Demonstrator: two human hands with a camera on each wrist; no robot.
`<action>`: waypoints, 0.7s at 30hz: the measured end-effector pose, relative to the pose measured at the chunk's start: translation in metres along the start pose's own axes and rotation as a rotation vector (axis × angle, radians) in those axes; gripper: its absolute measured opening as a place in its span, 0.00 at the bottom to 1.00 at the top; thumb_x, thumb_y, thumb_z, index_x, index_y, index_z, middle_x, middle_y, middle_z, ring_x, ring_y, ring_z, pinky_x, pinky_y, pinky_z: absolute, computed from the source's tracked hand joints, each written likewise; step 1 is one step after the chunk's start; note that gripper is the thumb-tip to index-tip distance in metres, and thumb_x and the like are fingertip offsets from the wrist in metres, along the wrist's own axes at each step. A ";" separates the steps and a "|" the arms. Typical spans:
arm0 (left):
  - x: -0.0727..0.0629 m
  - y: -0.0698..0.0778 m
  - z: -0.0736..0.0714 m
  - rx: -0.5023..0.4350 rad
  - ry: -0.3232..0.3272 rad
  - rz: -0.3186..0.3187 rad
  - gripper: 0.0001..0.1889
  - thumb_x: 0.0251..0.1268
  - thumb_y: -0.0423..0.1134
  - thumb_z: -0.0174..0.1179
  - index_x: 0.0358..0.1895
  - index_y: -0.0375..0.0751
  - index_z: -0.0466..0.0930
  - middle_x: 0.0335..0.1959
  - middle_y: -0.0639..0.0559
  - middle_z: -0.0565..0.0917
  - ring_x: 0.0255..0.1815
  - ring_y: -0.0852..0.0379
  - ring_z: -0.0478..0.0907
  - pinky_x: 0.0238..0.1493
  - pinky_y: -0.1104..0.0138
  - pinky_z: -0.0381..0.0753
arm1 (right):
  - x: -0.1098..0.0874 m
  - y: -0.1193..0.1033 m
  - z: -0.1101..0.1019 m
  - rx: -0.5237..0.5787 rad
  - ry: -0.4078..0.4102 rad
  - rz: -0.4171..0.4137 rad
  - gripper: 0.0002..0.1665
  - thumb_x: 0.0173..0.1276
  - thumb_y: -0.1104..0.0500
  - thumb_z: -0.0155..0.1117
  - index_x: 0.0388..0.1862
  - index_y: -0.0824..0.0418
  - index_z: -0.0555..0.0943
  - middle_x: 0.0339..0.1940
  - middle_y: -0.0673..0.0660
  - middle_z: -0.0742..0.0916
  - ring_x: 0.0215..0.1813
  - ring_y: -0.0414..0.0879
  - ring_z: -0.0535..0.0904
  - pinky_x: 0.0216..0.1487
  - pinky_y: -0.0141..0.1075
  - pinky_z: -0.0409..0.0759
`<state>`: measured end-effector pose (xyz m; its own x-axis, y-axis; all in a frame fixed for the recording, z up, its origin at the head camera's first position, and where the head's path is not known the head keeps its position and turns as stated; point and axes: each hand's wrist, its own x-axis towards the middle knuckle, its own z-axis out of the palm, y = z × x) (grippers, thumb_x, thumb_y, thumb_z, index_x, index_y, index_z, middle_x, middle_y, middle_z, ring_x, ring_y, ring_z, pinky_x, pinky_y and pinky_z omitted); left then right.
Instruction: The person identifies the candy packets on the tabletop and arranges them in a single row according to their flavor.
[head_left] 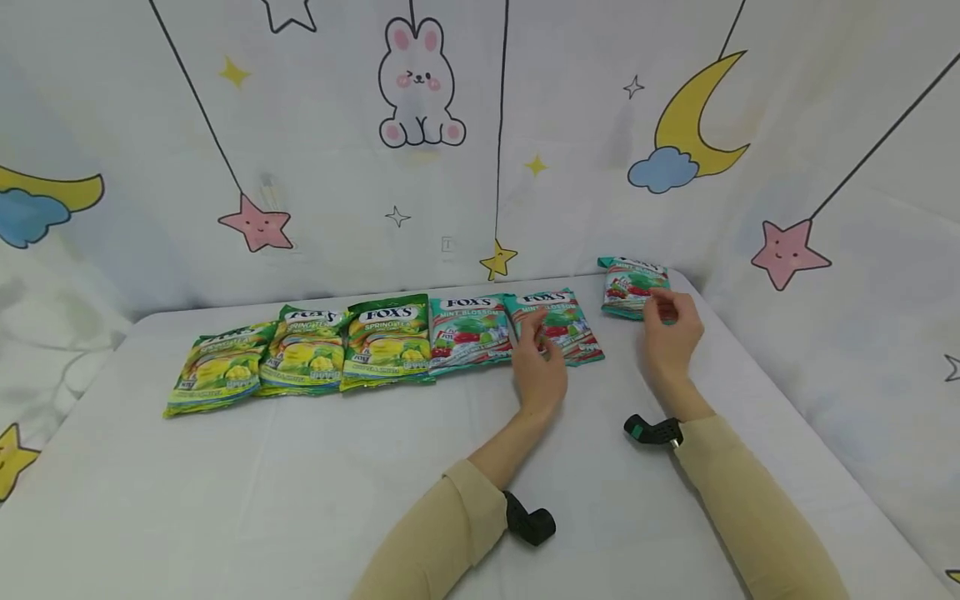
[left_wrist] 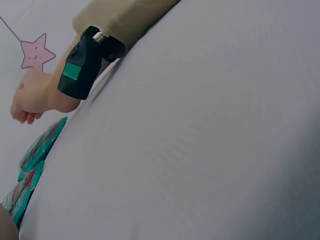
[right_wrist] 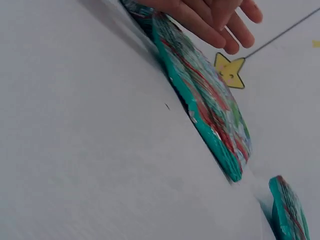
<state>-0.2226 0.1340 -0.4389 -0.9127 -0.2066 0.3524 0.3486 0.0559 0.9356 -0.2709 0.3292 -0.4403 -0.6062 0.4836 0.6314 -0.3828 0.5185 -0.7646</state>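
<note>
At the far right of the row, apart from the others, lies a teal Fox's Mint Blossom candy bag [head_left: 628,287]. My right hand [head_left: 675,333] hovers by its lower right corner with loosely bent fingers; the left wrist view shows this hand [left_wrist: 37,97] raised above the bags. Over another Mint Blossom candy bag [head_left: 576,333] is my left hand [head_left: 540,371], its fingers relaxed and partly covering the print. The right wrist view has these left fingers [right_wrist: 212,35] extended above the bag [right_wrist: 205,100]. Neither hand grips a bag.
Leftward in the row lie another Mint Blossom bag [head_left: 471,333] and three green-yellow Fox's Spring Tea candy bags [head_left: 386,346], edges touching or overlapping. They rest on a white-covered table [head_left: 300,483]. A printed white curtain [head_left: 337,167] hangs behind.
</note>
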 end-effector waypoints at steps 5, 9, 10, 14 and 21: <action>0.001 0.002 0.018 -0.045 -0.028 -0.024 0.21 0.69 0.22 0.50 0.63 0.38 0.73 0.63 0.47 0.79 0.67 0.54 0.75 0.67 0.66 0.74 | 0.014 0.014 -0.016 -0.046 0.098 0.091 0.13 0.68 0.64 0.59 0.47 0.66 0.85 0.35 0.41 0.79 0.37 0.29 0.72 0.42 0.23 0.70; 0.004 0.004 0.037 -0.109 -0.076 -0.055 0.21 0.69 0.23 0.50 0.64 0.36 0.71 0.64 0.44 0.78 0.67 0.53 0.74 0.66 0.65 0.74 | 0.024 0.023 -0.029 -0.051 0.107 0.250 0.14 0.69 0.61 0.60 0.51 0.63 0.84 0.38 0.37 0.79 0.40 0.30 0.73 0.45 0.24 0.70; 0.005 0.005 0.043 -0.128 -0.091 -0.071 0.21 0.69 0.24 0.49 0.64 0.36 0.71 0.65 0.43 0.78 0.67 0.53 0.74 0.66 0.66 0.74 | 0.027 0.025 -0.032 -0.047 0.095 0.295 0.14 0.70 0.59 0.60 0.52 0.61 0.84 0.39 0.38 0.79 0.41 0.31 0.73 0.47 0.24 0.70; 0.014 0.006 0.062 -0.195 -0.153 -0.145 0.20 0.71 0.28 0.50 0.65 0.37 0.70 0.67 0.44 0.76 0.68 0.51 0.73 0.67 0.67 0.73 | 0.034 0.028 -0.041 -0.002 0.028 0.445 0.15 0.72 0.56 0.62 0.56 0.56 0.83 0.45 0.41 0.82 0.46 0.33 0.74 0.49 0.25 0.70; 0.033 -0.002 0.081 -0.167 -0.271 -0.268 0.22 0.74 0.33 0.51 0.69 0.43 0.67 0.72 0.49 0.71 0.73 0.52 0.67 0.73 0.66 0.66 | 0.038 0.029 -0.044 0.095 -0.121 0.538 0.22 0.73 0.54 0.62 0.63 0.59 0.78 0.55 0.49 0.81 0.54 0.36 0.74 0.54 0.24 0.74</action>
<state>-0.2706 0.2062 -0.4276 -0.9911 0.0731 0.1109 0.1009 -0.1286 0.9866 -0.2741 0.3931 -0.4327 -0.8073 0.5749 0.1335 -0.0550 0.1518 -0.9869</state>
